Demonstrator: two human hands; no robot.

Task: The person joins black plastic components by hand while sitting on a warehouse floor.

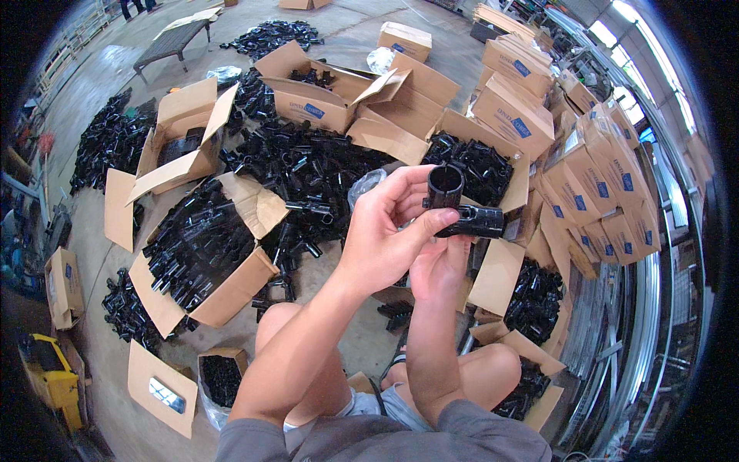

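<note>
Out in front of me is a black pipe connector (481,222) with two round sockets set at an angle; one open end faces up. My left hand (392,231) is closed on it, thumb pressed on the joint between the sockets and fingers behind the upright one. My right hand (437,269) is under the lower socket, its fingertips against that socket and partly hidden behind it. A large pile of similar black connectors (308,165) lies on the floor beyond my hands. At the left, an open carton (231,296) is heaped with such parts.
More open cartons of black parts (473,165) stand ahead and to the right. Closed cartons (589,185) are stacked at the right, by long metal bars (616,362). A phone (167,394) lies on a carton flap, lower left, near a yellow machine (52,377). A low bench (173,46) stands far left.
</note>
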